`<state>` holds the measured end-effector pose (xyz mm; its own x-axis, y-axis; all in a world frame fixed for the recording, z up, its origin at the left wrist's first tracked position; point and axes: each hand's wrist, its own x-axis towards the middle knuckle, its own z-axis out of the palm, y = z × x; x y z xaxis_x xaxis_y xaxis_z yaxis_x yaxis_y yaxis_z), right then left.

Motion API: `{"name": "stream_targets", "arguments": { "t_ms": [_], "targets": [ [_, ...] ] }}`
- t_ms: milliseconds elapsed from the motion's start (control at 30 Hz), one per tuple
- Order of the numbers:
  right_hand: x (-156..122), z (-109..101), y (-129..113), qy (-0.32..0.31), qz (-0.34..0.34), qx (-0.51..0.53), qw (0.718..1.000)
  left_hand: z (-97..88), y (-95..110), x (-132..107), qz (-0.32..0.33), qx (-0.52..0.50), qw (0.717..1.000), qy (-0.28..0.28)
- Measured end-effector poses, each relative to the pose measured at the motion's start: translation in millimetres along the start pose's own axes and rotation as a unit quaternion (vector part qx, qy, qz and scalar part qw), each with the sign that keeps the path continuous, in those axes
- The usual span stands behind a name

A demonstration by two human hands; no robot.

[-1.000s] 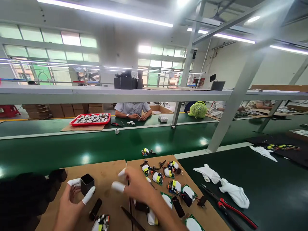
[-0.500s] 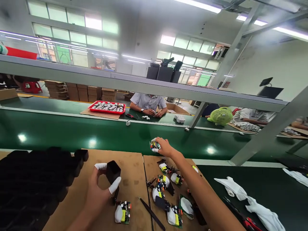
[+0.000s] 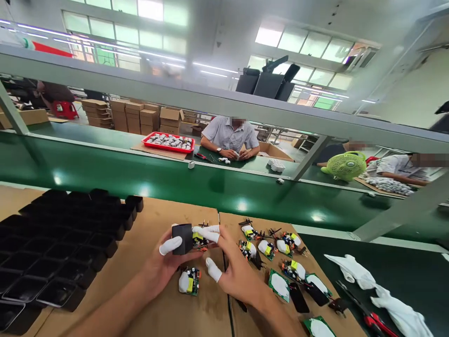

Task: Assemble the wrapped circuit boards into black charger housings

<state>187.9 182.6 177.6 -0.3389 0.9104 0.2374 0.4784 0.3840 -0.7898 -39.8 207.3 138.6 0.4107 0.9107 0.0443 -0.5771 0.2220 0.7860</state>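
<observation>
My left hand (image 3: pixel 163 262), with white finger cots, is closed around a small black plastic case (image 3: pixel 183 239). At the case's right side is a circuit board (image 3: pixel 199 241) with yellow and orange parts; how far it sits inside is hidden. The cot-covered fingertips of my right hand (image 3: pixel 233 269) rest on this board, the thumb spread away from it. Below, on the cardboard, lies another circuit board (image 3: pixel 189 282) with a white patch. Several more boards (image 3: pixel 266 249) with white and yellow tops lie to the right of my right hand.
Rows of black cases (image 3: pixel 63 248) cover the left cardboard. Red-handled pliers (image 3: pixel 372 320) and white cloth pieces (image 3: pixel 354 274) lie at right. Beyond the green belt (image 3: pixel 168 180), a person sits near a red tray (image 3: pixel 168 142); a green fan (image 3: pixel 346 165) stands farther right.
My right hand has come back from over the green belt with the circuit board, towards my left hand. The left hand has turned the black case, and the view has tilted down.
</observation>
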Motion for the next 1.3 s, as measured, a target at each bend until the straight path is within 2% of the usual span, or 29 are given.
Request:
{"name": "stream_targets", "arguments": {
  "t_ms": [100, 167, 333, 500, 667, 800, 967, 1133, 1300],
  "targets": [
    [2.0, 17.9, 12.6, 0.094, 0.078, 0.095, 0.988, -0.3, -7.2, -1.4, 0.029, 0.012, 0.999, -0.013],
    [3.8, 26.3, 19.3, 0.13, 0.128, 0.158, 0.971, -0.8, -14.0, -1.0, 0.061, 0.026, 0.997, -0.037],
    [3.2, 25.5, 20.7, 0.152, 0.177, 0.299, 0.925, -6.6, -31.1, -4.0, 0.131, 0.072, 0.983, -0.106],
    [-1.1, 13.7, 16.3, 0.15, 0.19, 0.372, 0.896, -9.5, -33.6, -13.6, 0.164, 0.146, 0.962, -0.161],
    [-2.5, 10.5, 9.9, 0.174, 0.176, 0.37, 0.896, -18.2, -41.1, -19.8, 0.181, 0.215, 0.942, -0.182],
    [-4.5, 11.8, 4.3, 0.151, 0.176, 0.367, 0.901, -25.1, -44.1, -24.0, 0.192, 0.243, 0.935, -0.174],
    [-6.7, 7.7, 6.3, 0.147, 0.212, 0.358, 0.897, -14.8, -36.7, -25.6, 0.19, 0.26, 0.933, -0.163],
    [-5.2, -0.2, 3.5, 0.126, 0.248, 0.313, 0.908, -11.3, -38.2, -24.5, 0.229, 0.268, 0.922, -0.157],
    [-6.2, -6.7, 0.1, 0.067, 0.266, 0.314, 0.909, -11.1, -29.5, -24.3, 0.195, 0.29, 0.919, -0.183]
  ]
}}
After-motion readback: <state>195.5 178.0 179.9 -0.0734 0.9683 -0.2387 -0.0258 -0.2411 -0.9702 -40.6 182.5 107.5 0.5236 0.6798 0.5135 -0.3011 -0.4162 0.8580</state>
